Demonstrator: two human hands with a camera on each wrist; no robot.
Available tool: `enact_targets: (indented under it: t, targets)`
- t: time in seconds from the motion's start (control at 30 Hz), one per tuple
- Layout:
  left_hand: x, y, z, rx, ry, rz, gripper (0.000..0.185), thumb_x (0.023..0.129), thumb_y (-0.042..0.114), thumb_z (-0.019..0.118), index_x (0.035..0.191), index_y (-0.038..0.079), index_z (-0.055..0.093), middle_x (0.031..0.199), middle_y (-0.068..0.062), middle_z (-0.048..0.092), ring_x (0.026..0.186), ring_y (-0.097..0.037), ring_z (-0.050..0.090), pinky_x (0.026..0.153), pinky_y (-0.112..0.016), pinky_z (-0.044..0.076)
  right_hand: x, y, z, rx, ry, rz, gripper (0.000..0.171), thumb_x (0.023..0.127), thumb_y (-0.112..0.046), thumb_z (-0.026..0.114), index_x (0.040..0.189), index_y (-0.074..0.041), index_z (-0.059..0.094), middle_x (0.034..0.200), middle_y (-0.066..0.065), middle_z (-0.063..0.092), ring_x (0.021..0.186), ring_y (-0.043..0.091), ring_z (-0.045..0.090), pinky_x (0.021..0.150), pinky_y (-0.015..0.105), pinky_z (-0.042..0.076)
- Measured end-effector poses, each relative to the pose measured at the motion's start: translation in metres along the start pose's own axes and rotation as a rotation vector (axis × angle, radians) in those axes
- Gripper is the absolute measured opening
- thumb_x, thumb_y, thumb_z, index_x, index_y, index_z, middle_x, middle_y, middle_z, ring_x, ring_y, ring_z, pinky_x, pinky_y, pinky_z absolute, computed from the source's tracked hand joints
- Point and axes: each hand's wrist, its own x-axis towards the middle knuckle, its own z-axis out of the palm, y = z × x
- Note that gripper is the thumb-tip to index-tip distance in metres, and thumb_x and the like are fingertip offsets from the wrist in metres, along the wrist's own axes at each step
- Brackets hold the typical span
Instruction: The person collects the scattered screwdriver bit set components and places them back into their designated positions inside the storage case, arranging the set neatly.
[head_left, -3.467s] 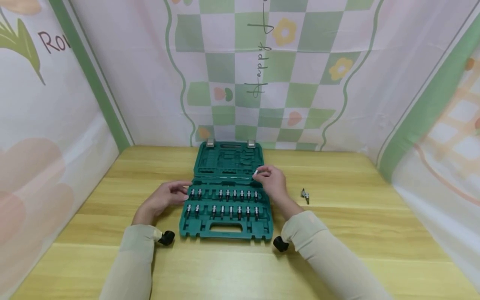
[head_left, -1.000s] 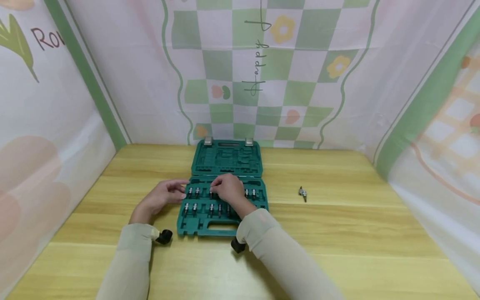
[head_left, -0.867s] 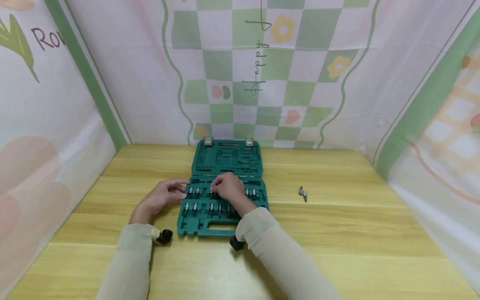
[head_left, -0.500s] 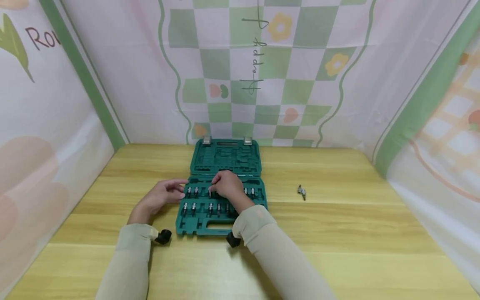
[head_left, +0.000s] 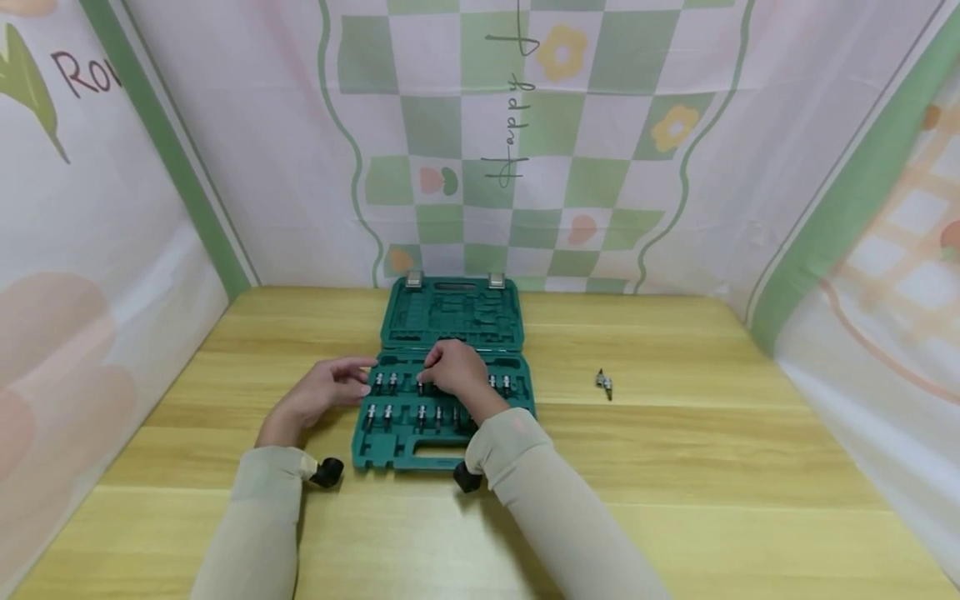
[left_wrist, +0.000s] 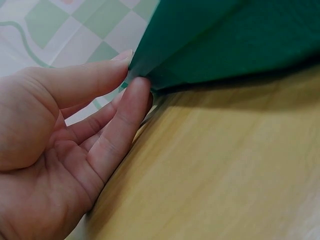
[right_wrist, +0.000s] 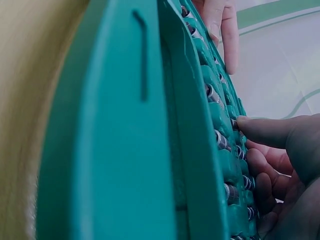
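An opened green tool case (head_left: 380, 450) lies on the table, with two rows of silver-and-dark bit sockets (head_left: 422, 416) in its near half. My right hand (head_left: 459, 369) is over the back row, holding a bit socket (head_left: 421, 387) at its slot between thumb and curled fingers. In the right wrist view the thumb (right_wrist: 265, 131) presses on that socket's end; neighbouring sockets are partly hidden by the hand. My left hand (head_left: 324, 392) touches the case's left side with thumb and fingertips, fingers extended, as the left wrist view shows close up.
Two loose bit sockets (head_left: 604, 384) lie together on the wooden table (head_left: 712, 467), right of the case. The case's lid (head_left: 452, 312) is folded back with two metal latches on its far edge. Patterned fabric walls (head_left: 585, 150) enclose the table on three sides.
From near the hinge at the right, my right hand has carried the bit socket leftward and down to the back row. During the last second it barely moves. The left hand stays at the case's side.
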Motion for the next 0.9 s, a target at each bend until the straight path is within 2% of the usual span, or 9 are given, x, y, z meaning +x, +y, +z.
enact_targets:
  t: [0.27, 0.5, 0.6, 0.77, 0.9]
  targets:
    - [-0.001, 0.0, -0.001, 0.001, -0.009, 0.002, 0.052, 0.092, -0.004, 0.062, 0.141, 0.0, 0.047, 0.115, -0.02, 0.053, 0.096, -0.024, 0.057, 0.082, -0.034, 0.055, 0.001, 0.0, 0.003, -0.026, 0.026, -0.008, 0.019, 0.084, -0.033, 0.077, 0.086, -0.022, 0.063, 0.087, -0.007, 0.06, 0.073, 0.015, 0.056, 0.063, 0.034, 0.046]
    - [0.0, 0.0, 0.0, -0.008, -0.014, 0.0, 0.052, 0.092, -0.005, 0.062, 0.141, 0.0, 0.048, 0.116, -0.02, 0.053, 0.096, -0.025, 0.057, 0.083, -0.035, 0.055, 0.001, 0.003, 0.005, -0.047, 0.05, -0.035, 0.027, 0.089, -0.042, 0.069, 0.08, -0.019, 0.06, 0.074, -0.004, 0.059, 0.063, 0.016, 0.054, 0.054, 0.032, 0.042]
    - [0.001, 0.001, 0.0, -0.009, -0.013, -0.001, 0.051, 0.091, -0.005, 0.062, 0.14, -0.001, 0.048, 0.115, -0.02, 0.053, 0.095, -0.025, 0.058, 0.083, -0.036, 0.055, -0.001, 0.007, 0.0, 0.04, 0.009, -0.065, 0.027, 0.091, -0.042, 0.067, 0.083, -0.017, 0.063, 0.077, -0.002, 0.061, 0.066, 0.017, 0.055, 0.057, 0.033, 0.043]
    - [0.0, 0.001, 0.001, 0.0, -0.015, 0.005, 0.051, 0.092, -0.005, 0.061, 0.14, -0.001, 0.048, 0.115, -0.02, 0.053, 0.095, -0.025, 0.057, 0.083, -0.035, 0.055, -0.006, 0.014, -0.012, 0.262, -0.104, -0.1, 0.023, 0.094, -0.035, 0.065, 0.1, -0.013, 0.067, 0.098, 0.001, 0.063, 0.084, 0.019, 0.058, 0.073, 0.038, 0.049]
    - [-0.001, 0.0, 0.001, 0.013, -0.009, 0.005, 0.051, 0.092, -0.006, 0.06, 0.141, 0.0, 0.047, 0.115, -0.021, 0.052, 0.096, -0.026, 0.057, 0.083, -0.035, 0.055, -0.006, 0.018, -0.02, 0.345, -0.109, -0.111, 0.025, 0.095, -0.034, 0.064, 0.106, -0.012, 0.067, 0.106, 0.003, 0.062, 0.093, 0.022, 0.059, 0.079, 0.041, 0.05]
